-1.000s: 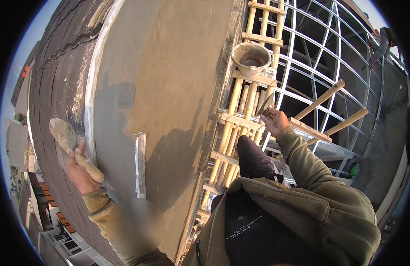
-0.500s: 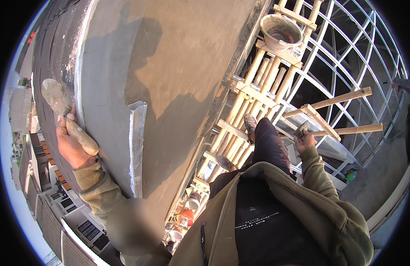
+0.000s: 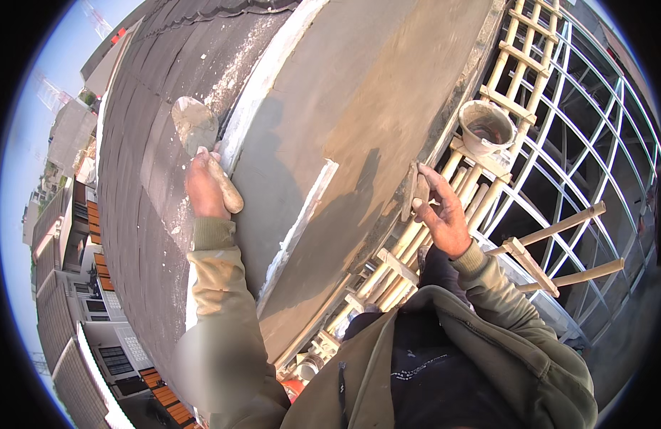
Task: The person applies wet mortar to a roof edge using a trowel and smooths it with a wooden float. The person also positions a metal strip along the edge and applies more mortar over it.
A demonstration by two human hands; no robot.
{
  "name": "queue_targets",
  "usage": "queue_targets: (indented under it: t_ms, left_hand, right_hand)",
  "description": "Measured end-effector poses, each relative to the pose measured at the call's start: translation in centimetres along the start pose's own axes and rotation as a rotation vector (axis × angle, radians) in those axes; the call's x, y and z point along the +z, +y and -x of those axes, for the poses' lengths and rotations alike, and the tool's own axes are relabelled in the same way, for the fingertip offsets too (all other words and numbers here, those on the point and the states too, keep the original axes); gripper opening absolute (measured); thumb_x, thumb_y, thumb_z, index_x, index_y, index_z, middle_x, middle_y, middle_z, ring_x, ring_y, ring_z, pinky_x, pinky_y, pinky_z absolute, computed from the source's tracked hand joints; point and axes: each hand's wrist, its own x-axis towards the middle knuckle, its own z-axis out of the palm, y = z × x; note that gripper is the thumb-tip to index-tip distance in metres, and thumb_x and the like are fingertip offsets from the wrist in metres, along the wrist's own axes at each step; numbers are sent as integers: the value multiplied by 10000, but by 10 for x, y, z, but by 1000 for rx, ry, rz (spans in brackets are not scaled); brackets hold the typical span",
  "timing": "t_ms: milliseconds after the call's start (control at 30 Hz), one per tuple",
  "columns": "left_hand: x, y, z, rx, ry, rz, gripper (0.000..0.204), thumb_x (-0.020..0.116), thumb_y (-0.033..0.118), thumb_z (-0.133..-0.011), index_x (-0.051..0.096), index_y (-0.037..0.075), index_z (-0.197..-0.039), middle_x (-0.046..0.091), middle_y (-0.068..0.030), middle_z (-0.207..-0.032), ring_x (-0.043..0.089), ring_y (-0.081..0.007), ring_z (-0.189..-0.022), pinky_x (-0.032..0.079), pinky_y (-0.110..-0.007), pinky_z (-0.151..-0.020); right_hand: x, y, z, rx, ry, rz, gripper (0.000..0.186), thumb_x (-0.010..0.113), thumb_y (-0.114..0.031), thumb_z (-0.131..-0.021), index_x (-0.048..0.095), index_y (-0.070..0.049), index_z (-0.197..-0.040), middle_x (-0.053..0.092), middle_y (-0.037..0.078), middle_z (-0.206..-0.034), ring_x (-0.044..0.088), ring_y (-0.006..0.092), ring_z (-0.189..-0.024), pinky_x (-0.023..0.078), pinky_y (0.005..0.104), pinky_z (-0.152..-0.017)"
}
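Observation:
In my left hand (image 3: 207, 189) is a trowel (image 3: 194, 125), its blade smeared with grey mortar and its rounded handle under my fingers. The blade is over the dark tiled roof, beside the pale edge of a plastered wall (image 3: 373, 93). My right hand (image 3: 445, 214) grips a small hand float (image 3: 412, 191), seen nearly edge-on at the wall's right border. Whether the float touches the plaster I cannot tell. Between my hands, a long straight strip (image 3: 298, 232) with a whitish, mortar-caked edge is against the plaster.
Bamboo scaffolding (image 3: 398, 264) runs along the wall's right side, bearing a mortar-stained bucket (image 3: 486, 129). Beyond it, a light metal lattice (image 3: 559, 143) spans a dark drop. Two bamboo poles (image 3: 570, 275) jut out at right. Dark roof tiles (image 3: 152, 164) slope away at left, with houses below.
My right hand has risen from beside my leg to the wall's right border, bringing the float. The left hand still holds the trowel. The whole view has shifted, with more roof showing.

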Motion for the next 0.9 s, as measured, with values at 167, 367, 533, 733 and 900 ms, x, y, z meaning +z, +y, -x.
queue_targets:
  t_ms: [167,367,533,733,900]
  left_hand:
    - [-19,-14,-15,58,-15,-55,364,549,301,-1082,648,-48,-1059,684,-151,-1179,600,-216,-1130,430,-351,-1041]
    - [-10,-11,-13,48,-14,-43,408,542,320,-1084,656,-69,-1124,664,-116,-1162,585,-210,-1108,426,-351,-1039]
    - [-11,-17,-12,22,13,-81,437,532,328,-1085,661,-76,-1188,676,-122,-1163,599,-220,-1124,433,-351,-1041]
    - [-8,-13,-7,76,9,-21,362,543,295,-1067,661,-47,-1050,708,-175,-1225,636,-246,-1111,450,-362,-1032]
    - [-19,-28,-19,165,-6,88,364,542,283,-1066,649,-38,-933,735,-201,-1161,652,-261,-1075,464,-374,-999]
  right_hand:
    - [52,-66,-56,-717,-69,707,752,742,51,-797,610,-219,-1486,558,139,-1110,607,339,-917,554,414,-733]
    - [63,-54,-80,-883,-4,793,773,776,12,-770,619,-249,-1480,551,132,-1085,602,320,-916,557,436,-731]
    - [54,-22,-64,-724,-35,729,722,743,43,-827,624,-225,-1487,545,138,-1088,582,321,-900,544,407,-746]
    - [67,-149,-97,-788,22,538,565,751,14,-835,650,-36,-1389,624,133,-1106,604,314,-954,537,416,-851]
    - [166,-191,-185,-1177,-300,880,464,798,-130,-841,688,-39,-1283,669,142,-1161,666,360,-1060,561,475,-929]
